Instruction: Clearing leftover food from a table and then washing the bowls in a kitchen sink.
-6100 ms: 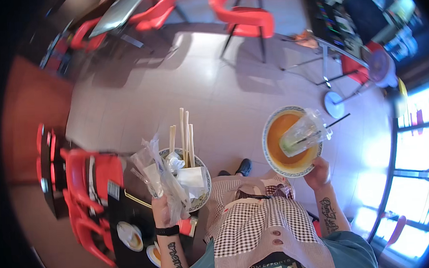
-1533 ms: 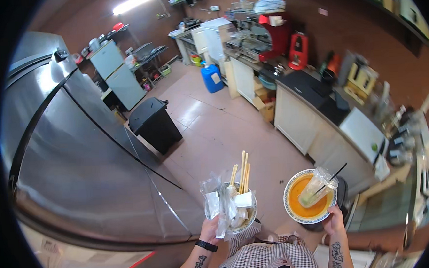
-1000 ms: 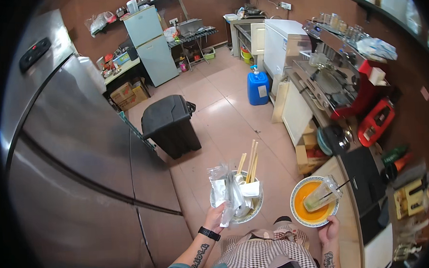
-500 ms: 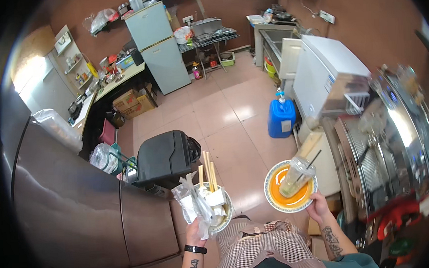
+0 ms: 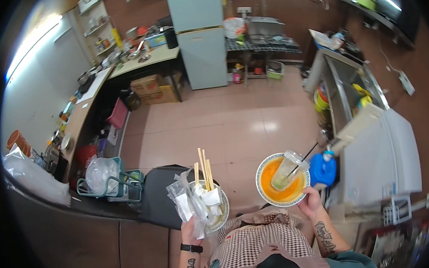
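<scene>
Chopsticks (image 5: 206, 168) left, orange liquid (image 5: 270, 172) right.
Left grip (image 5: 191, 232) clamps the chopstick bowl (image 5: 225, 210) and plastic wrappers (image 5: 183, 201); right grip (image 5: 310, 202) clamps the other bowl (image 5: 259, 182), a clear cup (image 5: 287, 173) slanting inside.

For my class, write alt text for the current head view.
The left hand holds plastic wrappers and a bowl with chopsticks; the right hand, a bowl of orange liquid with a plastic cup, over a kitchen floor.
</scene>
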`<state>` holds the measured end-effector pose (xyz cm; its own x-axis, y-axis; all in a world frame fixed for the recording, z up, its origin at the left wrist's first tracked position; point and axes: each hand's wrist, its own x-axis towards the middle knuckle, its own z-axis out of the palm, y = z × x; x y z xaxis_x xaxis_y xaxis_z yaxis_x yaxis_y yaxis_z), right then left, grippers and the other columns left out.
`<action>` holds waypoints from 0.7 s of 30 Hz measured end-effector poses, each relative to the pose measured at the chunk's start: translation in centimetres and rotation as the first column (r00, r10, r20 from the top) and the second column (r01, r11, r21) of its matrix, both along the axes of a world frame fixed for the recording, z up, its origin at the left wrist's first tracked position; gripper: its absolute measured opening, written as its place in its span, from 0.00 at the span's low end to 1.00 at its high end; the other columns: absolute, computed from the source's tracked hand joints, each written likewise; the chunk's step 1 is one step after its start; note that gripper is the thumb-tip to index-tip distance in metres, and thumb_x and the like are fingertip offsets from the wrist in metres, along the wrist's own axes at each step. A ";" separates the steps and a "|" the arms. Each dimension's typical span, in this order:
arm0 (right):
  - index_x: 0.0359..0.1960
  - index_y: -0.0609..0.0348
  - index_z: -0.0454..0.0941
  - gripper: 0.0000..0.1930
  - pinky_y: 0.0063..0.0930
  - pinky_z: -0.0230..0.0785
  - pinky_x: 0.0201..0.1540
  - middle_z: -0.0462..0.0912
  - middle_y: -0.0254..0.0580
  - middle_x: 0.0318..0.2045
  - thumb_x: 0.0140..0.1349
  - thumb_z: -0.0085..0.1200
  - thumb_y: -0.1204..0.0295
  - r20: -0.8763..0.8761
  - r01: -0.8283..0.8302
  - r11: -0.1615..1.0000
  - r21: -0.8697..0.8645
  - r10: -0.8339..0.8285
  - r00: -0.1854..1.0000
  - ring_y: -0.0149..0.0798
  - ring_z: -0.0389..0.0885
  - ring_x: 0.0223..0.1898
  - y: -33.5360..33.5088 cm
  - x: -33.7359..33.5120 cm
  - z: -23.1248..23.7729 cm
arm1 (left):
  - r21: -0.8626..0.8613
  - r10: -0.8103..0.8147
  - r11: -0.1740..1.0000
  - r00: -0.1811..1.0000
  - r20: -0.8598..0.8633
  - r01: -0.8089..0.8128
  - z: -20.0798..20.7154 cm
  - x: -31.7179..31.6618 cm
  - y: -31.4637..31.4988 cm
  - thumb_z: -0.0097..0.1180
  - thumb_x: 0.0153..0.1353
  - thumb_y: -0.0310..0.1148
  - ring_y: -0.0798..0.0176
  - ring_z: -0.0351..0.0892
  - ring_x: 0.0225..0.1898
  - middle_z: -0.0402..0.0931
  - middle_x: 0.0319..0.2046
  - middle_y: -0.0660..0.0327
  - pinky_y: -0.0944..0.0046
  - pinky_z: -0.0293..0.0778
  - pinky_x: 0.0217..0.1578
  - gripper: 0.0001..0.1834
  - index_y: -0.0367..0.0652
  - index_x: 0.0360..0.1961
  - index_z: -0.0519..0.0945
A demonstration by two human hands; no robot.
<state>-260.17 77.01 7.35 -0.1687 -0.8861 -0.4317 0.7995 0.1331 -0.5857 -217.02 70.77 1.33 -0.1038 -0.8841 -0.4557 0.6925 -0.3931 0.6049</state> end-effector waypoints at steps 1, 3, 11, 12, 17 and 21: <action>0.64 0.66 0.66 0.30 0.44 0.72 0.62 0.76 0.50 0.60 0.56 0.47 0.74 -0.034 -0.032 0.999 -0.038 0.031 0.999 0.49 0.78 0.59 -4.1 -0.5 -0.2 | 0.016 0.023 1.000 1.000 0.013 -0.023 0.0 -0.5 -3.2 0.58 0.66 0.26 0.55 0.80 0.55 0.76 0.58 0.56 0.53 0.77 0.56 0.28 0.38 0.67 0.67; 0.64 0.65 0.67 0.30 0.46 0.71 0.63 0.76 0.51 0.60 0.56 0.47 0.73 -0.021 -0.116 0.993 0.001 0.116 0.993 0.50 0.78 0.59 -11.9 -1.4 -0.8 | -0.006 0.091 0.996 0.995 -0.032 -0.091 -0.3 -1.3 -9.1 0.57 0.66 0.26 0.56 0.80 0.54 0.76 0.58 0.57 0.54 0.77 0.56 0.27 0.39 0.66 0.67; 0.62 0.66 0.69 0.30 0.42 0.71 0.64 0.79 0.50 0.58 0.54 0.47 0.75 -0.046 -0.472 0.880 0.055 0.475 0.879 0.47 0.79 0.58 -44.7 -3.3 -5.1 | -0.028 0.452 0.892 0.888 0.085 -0.452 -3.7 -4.3 -27.4 0.52 0.67 0.26 0.56 0.84 0.47 0.80 0.51 0.55 0.55 0.83 0.48 0.22 0.35 0.62 0.71; 0.62 0.66 0.69 0.30 0.42 0.71 0.64 0.79 0.50 0.58 0.54 0.47 0.75 -0.025 -0.508 0.859 0.056 0.510 0.860 0.47 0.79 0.58 -48.8 -2.9 -5.2 | -0.019 0.483 0.875 0.870 0.095 -0.484 -3.3 -4.5 -29.3 0.52 0.67 0.26 0.56 0.84 0.47 0.80 0.51 0.55 0.55 0.83 0.48 0.22 0.35 0.62 0.71; 0.62 0.65 0.69 0.31 0.39 0.72 0.63 0.80 0.47 0.56 0.52 0.46 0.80 -0.122 -0.759 0.649 0.048 0.758 0.641 0.45 0.80 0.57 -66.9 2.6 -4.0 | 0.044 0.731 0.682 0.681 -0.032 -0.730 -1.3 -5.4 -33.7 0.59 0.64 0.25 0.56 0.81 0.53 0.78 0.57 0.54 0.56 0.79 0.54 0.28 0.36 0.66 0.68; 0.63 0.63 0.69 0.31 0.42 0.68 0.65 0.79 0.48 0.58 0.53 0.47 0.75 -0.149 -0.919 0.395 -0.007 0.908 0.392 0.47 0.78 0.58 -78.8 10.4 -3.4 | -0.016 0.887 0.462 0.462 -0.008 -0.887 -1.0 -5.4 -36.4 0.60 0.64 0.25 0.57 0.82 0.51 0.78 0.55 0.55 0.56 0.79 0.53 0.28 0.35 0.64 0.69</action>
<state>-249.73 -1.78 3.97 0.7253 -0.5636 -0.3953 0.1605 0.6968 -0.6991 -222.40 34.37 0.29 0.7405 -0.5073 -0.4409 0.6626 0.4410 0.6054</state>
